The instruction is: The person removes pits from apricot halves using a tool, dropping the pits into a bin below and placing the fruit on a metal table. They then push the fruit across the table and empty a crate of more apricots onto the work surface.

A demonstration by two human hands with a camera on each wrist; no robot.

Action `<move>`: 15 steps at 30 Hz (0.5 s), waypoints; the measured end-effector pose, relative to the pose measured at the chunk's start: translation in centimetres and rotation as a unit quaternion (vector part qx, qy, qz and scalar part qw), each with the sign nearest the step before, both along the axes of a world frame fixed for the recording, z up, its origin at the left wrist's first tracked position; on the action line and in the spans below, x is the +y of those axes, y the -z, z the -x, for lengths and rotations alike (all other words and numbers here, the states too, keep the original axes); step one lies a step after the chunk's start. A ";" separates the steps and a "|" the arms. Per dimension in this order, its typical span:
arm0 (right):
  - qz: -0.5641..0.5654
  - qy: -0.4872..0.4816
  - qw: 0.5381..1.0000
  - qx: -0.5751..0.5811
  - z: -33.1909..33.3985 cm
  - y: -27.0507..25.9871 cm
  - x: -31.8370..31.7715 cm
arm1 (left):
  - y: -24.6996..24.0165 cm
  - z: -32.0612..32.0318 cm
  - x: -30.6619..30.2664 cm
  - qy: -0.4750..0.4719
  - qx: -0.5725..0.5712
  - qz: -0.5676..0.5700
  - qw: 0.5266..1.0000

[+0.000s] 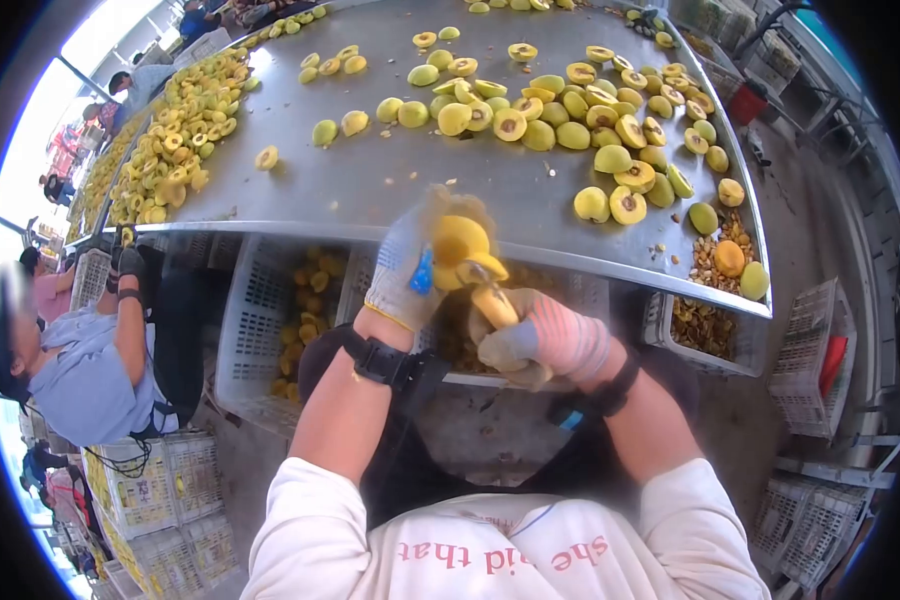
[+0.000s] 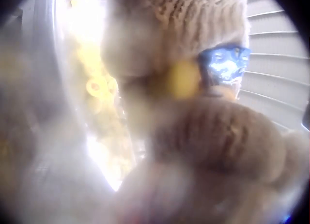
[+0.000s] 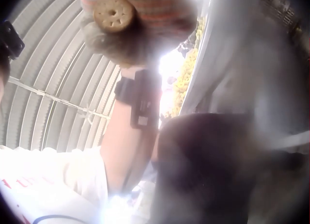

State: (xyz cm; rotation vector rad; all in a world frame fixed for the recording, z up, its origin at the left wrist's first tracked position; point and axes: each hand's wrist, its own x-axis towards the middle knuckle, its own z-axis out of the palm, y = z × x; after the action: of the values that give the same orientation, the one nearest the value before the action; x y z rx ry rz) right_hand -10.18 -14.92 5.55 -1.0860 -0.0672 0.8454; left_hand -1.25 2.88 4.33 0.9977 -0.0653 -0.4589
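In the head view my gloved left hand (image 1: 402,268) holds a yellow peach half (image 1: 460,238) over the front edge of the table. Something blue (image 1: 423,272) is wrapped on a finger of that glove. My right hand (image 1: 558,335), in a striped glove, grips the wooden handle (image 1: 495,306) of a pitting tool. Its curved metal end is at the cut fruit, partly hidden by it. The round butt of the handle (image 3: 114,14) shows in the right wrist view. The left wrist view is blurred, with a bit of yellow fruit (image 2: 185,79) between gloved fingers.
Many peach halves (image 1: 510,125) lie across the metal table (image 1: 300,165), heaped at the left. Pits (image 1: 715,270) gather at the right corner. Below stand a white crate (image 1: 250,330) of fruit and a bin (image 1: 660,325) of pits. Another person (image 1: 90,360) sits at left.
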 end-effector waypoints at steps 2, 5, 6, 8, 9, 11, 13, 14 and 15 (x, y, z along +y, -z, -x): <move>0.121 -0.022 0.990 -0.066 -0.2 -0.3 0.1 | -0.2 0.2 1.2 -0.072 0.054 0.025 0.996; 0.341 -0.065 0.915 -0.205 -0.2 -0.5 1.1 | 1.1 0.0 5.9 -0.137 -0.060 -0.123 0.981; 0.419 -0.107 0.872 -0.229 -0.4 0.5 1.3 | 1.0 0.2 8.0 -0.155 -0.195 -0.250 0.936; 0.569 -0.173 0.760 -0.262 -0.2 1.8 1.1 | -0.2 0.8 12.4 -0.186 -0.370 -0.463 0.784; 0.579 -0.177 0.753 -0.258 0.1 1.3 0.9 | -1.3 1.3 14.7 -0.181 -0.425 -0.542 0.702; 0.617 -0.162 0.721 -0.271 0.4 4.1 -0.2 | -3.7 1.7 16.2 -0.160 -0.187 -0.657 0.712; 0.645 -0.155 0.692 -0.285 0.7 4.6 -0.6 | -3.2 2.5 16.3 -0.225 -0.270 -0.657 0.667; 0.626 -0.142 0.705 -0.302 1.2 4.3 -0.6 | -5.0 3.4 14.1 -0.223 -0.190 -0.544 0.787; 0.641 -0.149 0.691 -0.298 1.3 3.7 -0.1 | -4.3 3.4 12.5 -0.174 -0.238 -0.518 0.803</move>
State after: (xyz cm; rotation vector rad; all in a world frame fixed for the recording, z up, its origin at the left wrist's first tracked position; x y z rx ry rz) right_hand -11.50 -15.05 1.90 -2.7458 -0.2198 0.7347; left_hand -4.65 15.37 8.64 2.1569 -0.0791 0.1728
